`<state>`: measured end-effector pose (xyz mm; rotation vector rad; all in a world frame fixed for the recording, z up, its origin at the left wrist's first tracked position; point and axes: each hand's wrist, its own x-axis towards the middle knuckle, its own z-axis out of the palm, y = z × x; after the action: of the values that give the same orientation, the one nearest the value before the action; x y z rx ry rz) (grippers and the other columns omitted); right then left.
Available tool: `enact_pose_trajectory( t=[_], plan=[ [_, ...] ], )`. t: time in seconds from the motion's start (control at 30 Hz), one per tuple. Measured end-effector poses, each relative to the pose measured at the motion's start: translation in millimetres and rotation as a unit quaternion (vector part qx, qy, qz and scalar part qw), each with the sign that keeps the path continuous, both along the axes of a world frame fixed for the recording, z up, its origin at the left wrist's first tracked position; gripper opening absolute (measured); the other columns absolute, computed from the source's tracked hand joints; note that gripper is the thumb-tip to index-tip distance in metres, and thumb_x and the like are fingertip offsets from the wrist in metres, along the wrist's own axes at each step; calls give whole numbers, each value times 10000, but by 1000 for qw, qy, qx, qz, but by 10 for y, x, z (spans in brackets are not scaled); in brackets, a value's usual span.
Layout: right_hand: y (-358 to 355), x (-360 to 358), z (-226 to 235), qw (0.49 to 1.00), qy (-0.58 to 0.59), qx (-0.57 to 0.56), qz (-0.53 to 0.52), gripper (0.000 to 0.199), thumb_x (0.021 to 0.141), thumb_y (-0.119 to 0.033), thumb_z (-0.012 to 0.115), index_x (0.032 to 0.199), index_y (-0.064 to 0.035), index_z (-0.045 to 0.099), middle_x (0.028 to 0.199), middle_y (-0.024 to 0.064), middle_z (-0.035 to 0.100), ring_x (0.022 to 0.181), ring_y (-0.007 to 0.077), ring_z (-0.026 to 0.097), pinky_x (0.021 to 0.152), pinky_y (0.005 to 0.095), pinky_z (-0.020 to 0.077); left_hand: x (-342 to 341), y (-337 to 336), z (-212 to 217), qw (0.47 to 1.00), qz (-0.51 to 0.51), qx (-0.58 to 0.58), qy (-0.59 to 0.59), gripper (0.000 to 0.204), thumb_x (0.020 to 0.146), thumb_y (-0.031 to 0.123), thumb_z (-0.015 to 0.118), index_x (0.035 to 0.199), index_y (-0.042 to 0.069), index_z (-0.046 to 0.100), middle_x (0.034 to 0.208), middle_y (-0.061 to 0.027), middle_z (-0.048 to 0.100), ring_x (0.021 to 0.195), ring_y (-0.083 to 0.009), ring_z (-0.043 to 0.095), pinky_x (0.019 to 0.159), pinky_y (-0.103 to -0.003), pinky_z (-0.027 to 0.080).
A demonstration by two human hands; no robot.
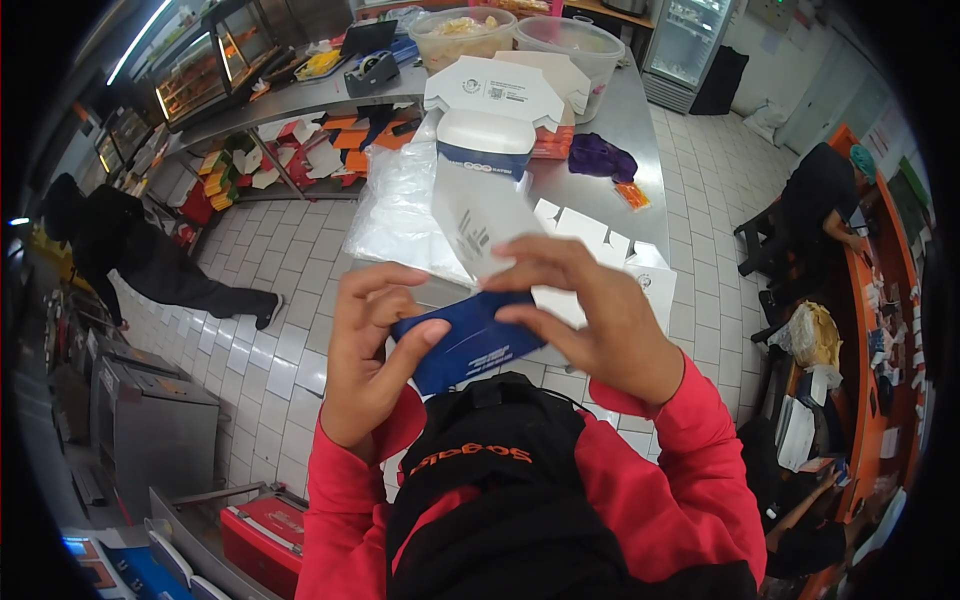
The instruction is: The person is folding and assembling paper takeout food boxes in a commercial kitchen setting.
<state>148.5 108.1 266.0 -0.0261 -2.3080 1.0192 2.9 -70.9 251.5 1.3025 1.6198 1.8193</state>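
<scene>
In front of my chest I hold a folding carton with a blue outer side [470, 345] and a raised white flap, which is blurred. My left hand [375, 350] pinches its left edge with the thumb on the blue face. At its upper right edge, my right hand [590, 310] grips it between thumb and fingers. Just beyond stands a formed box [485, 150] with a white top and a blue band. Behind that lie flat white cartons [490, 92]. Clear plastic bags [390, 205] are piled to the left, while unfolded white blanks [645, 285] lie beside my right hand.
On the steel table [645, 120] are clear tubs [570, 50], a purple cloth [602, 156], an orange packet [632, 195] and a tape dispenser [372, 74]. One person [160, 235] bends at left; another [810, 195] is at the orange counter. A red box [262, 540] stands lower left.
</scene>
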Motion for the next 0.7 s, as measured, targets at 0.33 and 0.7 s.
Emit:
enact_pose_trajectory(
  t=[0.33,0.7],
  plan=[
    [85,177,-140,998,38,41,1,693,673,-77,847,1286,-47,524,1201,120,561,1137,290,570,967,409,485,-181,158,-240,918,224,4,328,672,900,104,652,1429,-24,258,1296,-185,480,1218,-245,477,1048,-357,340],
    [438,891,-1313,973,-132,-94,-162,876,762,-233,823,1457,-68,317,1504,165,327,1417,316,300,1134,425,306,-299,10,-533,976,-90,-198,-17,357,972,101,549,1303,-14,479,1103,-94,620,1030,-148,565,918,-267,420]
  ],
)
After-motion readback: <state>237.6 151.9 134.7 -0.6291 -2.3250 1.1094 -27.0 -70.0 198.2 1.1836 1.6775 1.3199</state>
